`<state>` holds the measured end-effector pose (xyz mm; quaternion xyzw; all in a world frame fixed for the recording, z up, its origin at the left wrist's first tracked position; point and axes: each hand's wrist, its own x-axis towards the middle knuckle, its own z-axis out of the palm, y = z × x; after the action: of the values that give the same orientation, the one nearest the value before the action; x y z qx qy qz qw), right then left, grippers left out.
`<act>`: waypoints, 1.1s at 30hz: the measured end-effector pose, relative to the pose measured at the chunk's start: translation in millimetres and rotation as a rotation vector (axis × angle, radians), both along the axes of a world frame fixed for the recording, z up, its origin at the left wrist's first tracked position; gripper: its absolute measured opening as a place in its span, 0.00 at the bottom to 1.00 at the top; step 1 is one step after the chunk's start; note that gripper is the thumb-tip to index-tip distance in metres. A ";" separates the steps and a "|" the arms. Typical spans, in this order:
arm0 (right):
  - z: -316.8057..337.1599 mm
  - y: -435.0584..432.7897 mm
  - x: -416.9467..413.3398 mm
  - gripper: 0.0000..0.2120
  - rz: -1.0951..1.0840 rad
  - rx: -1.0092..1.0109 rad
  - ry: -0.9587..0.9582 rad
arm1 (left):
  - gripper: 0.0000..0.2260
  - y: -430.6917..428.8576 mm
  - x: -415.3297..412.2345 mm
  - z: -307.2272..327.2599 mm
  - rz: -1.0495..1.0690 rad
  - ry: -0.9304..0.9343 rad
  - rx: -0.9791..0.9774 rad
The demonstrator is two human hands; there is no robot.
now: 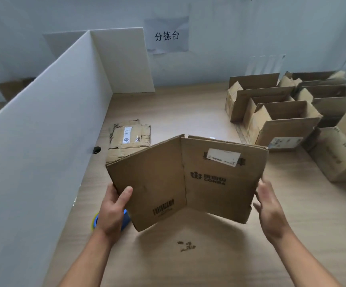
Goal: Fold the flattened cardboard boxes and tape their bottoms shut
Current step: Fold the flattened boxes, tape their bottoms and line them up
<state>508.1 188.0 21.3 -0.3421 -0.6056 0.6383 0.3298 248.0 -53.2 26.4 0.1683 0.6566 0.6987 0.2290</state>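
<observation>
A brown cardboard box with a barcode, a printed logo and a white label hangs above the table, half opened, its two near panels meeting at a crease. My left hand grips its lower left edge, thumb on the outer face. My right hand lies with straight fingers against the box's right edge. A stack of flattened boxes rests on the table behind it. A tape roll, blue with a yellow rim, lies under my left hand, mostly hidden.
Several folded open boxes stand in rows at the right on the wooden table. A white partition walls off the left side. Small cardboard scraps lie near the front.
</observation>
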 end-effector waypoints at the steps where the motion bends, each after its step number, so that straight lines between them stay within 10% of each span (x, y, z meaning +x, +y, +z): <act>1: 0.6 4.1 -3.8 0.22 -0.052 0.044 -0.008 | 0.11 0.7 -2.1 -1.8 0.054 0.000 0.008; 7: 16.9 19.1 -14.7 0.35 -0.298 0.462 -0.217 | 0.16 -10.6 -3.8 10.3 0.082 -0.003 0.015; 12: 41.6 23.9 -38.8 0.30 -0.058 1.046 -0.426 | 0.05 -11.8 -13.8 32.8 0.126 0.076 0.036; 25: 75.3 44.1 -44.9 0.22 0.479 1.048 -0.466 | 0.08 -6.2 -46.9 117.9 -0.319 0.021 -0.649; 33: 91.1 37.7 -10.0 0.10 0.758 0.847 -0.451 | 0.04 24.1 -45.8 124.9 -0.209 0.689 -0.966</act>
<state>498.1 225.7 112.3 -0.0687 -0.9412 0.3268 0.0508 202.2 -29.1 151.2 0.3256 0.9161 0.2002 0.1213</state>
